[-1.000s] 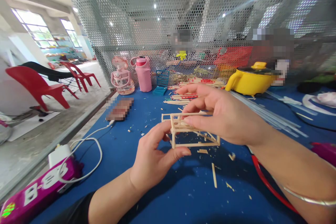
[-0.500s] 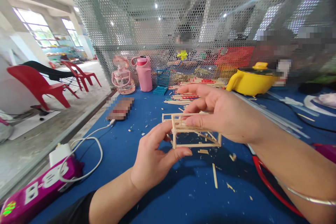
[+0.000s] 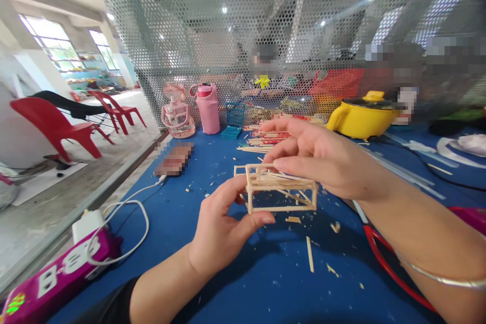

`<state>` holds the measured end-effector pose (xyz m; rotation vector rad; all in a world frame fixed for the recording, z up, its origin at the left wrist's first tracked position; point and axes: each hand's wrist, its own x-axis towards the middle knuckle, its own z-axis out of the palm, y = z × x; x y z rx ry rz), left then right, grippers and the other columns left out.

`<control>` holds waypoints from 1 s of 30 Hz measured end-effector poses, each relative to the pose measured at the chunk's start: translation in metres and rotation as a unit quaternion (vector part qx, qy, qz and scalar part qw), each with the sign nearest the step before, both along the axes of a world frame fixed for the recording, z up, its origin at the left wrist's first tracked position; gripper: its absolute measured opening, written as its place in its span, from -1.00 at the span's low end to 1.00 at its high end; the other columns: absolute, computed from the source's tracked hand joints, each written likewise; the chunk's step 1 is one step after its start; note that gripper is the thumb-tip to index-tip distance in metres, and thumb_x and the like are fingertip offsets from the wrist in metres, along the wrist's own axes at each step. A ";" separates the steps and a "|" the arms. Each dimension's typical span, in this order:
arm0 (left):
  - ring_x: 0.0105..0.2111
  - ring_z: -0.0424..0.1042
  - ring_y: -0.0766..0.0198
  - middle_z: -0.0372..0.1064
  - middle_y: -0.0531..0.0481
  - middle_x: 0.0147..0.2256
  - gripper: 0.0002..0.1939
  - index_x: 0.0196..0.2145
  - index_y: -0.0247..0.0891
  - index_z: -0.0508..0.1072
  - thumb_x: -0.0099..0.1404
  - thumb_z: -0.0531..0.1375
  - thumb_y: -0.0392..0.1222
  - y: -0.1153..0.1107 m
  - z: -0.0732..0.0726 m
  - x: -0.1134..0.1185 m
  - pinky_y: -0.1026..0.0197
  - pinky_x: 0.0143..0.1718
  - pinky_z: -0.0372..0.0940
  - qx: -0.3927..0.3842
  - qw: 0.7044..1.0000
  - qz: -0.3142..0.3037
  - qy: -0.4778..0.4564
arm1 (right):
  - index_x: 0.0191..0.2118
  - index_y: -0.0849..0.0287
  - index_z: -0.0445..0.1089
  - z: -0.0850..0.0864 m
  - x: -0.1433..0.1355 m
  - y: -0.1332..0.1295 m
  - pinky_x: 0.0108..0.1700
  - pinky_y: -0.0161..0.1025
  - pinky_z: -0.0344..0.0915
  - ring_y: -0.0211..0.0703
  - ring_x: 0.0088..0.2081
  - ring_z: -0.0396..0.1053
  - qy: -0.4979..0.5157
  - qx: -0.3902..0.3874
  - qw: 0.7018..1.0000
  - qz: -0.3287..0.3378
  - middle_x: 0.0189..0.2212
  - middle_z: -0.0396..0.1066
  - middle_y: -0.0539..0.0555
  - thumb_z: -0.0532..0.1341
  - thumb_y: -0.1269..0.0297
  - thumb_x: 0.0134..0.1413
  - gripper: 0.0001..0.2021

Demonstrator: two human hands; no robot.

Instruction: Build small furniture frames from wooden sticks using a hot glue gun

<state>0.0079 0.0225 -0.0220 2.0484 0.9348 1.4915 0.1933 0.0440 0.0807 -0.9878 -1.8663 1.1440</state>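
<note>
Gripping the left end of a small wooden stick frame (image 3: pixel 282 188), the left hand (image 3: pixel 224 217) sets its thumb along the lower edge and bends its fingers behind the corner. The frame, an open box of thin bars with slanting pieces inside, sits between both hands above the middle of the blue table (image 3: pixel 235 293). The right hand (image 3: pixel 317 159) arches over the top from the far side, its thumb tip at the upper rail and its fingers curled; whether it pinches a stick cannot be told. Below the frame lie scattered wood scraps and a loose stick (image 3: pixel 310 254). Behind the right hand, red-marked wooden sticks (image 3: pixel 266 140) are heaped, and translucent rods (image 3: pixel 413 174) lie beyond the right forearm, which partly covers a red curved handle (image 3: pixel 379 253). Farther back stand a yellow electric pot (image 3: pixel 362 117), a teal chair-shaped stand (image 3: pixel 232 124), a pink bottle (image 3: pixel 208 111) and a clear pink jug (image 3: pixel 178 117), all before a perforated metal panel (image 3: pixel 197 50). On the left, a white cable (image 3: pixel 131 200) runs from a pixelated flat device (image 3: pixel 174 158) toward a white adapter (image 3: pixel 85 224) on a purple power strip (image 3: pixel 61 273).
</note>
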 end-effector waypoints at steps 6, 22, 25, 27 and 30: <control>-0.24 0.48 0.23 0.52 -0.02 -0.18 -0.53 -0.02 -0.16 0.42 0.12 0.35 -0.10 0.000 -0.001 0.000 0.26 -0.21 0.35 -0.002 1.000 0.002 0.000 | 0.14 0.07 0.14 -0.006 -0.001 0.001 -0.23 -0.26 0.42 -0.17 -0.24 0.50 -0.038 0.017 0.999 0.011 -0.38 0.51 -0.04 0.30 0.37 -0.03 -0.41; -0.25 0.47 0.21 0.52 -0.06 -0.19 -0.54 -0.02 -0.19 0.43 0.11 0.35 -0.09 0.002 -0.003 -0.001 0.24 -0.20 0.37 -0.001 1.000 0.000 0.001 | 0.03 0.04 0.21 -0.009 -0.007 0.005 -0.26 -0.22 0.45 -0.19 -0.32 0.51 -0.028 0.021 0.999 -0.009 -0.46 0.49 -0.11 0.31 0.40 -0.07 -0.50; -0.23 0.48 0.20 0.51 -0.07 -0.17 -0.53 -0.01 -0.18 0.43 0.11 0.35 -0.12 0.002 -0.004 0.000 0.23 -0.18 0.37 -0.002 1.000 -0.006 -0.004 | 0.02 0.05 0.20 -0.010 -0.007 0.006 -0.26 -0.22 0.44 -0.21 -0.36 0.50 -0.030 0.022 0.999 -0.012 -0.47 0.47 -0.11 0.31 0.40 -0.08 -0.49; -0.23 0.48 0.20 0.51 -0.07 -0.15 -0.52 -0.01 -0.18 0.43 0.11 0.36 -0.13 0.002 -0.004 0.000 0.23 -0.18 0.37 -0.003 1.000 -0.008 -0.006 | 0.03 0.06 0.19 -0.010 -0.006 0.006 -0.27 -0.23 0.44 -0.22 -0.36 0.49 -0.032 0.022 0.999 -0.011 -0.48 0.45 -0.12 0.32 0.38 -0.09 -0.48; -0.22 0.48 0.20 0.51 -0.06 -0.15 -0.52 -0.01 -0.16 0.43 0.10 0.36 -0.15 0.001 -0.004 0.000 0.24 -0.17 0.36 -0.003 1.000 -0.010 -0.008 | 0.05 0.06 0.18 -0.009 -0.003 0.006 -0.28 -0.24 0.44 -0.22 -0.36 0.48 -0.035 0.016 0.999 -0.003 -0.48 0.44 -0.12 0.33 0.37 -0.08 -0.47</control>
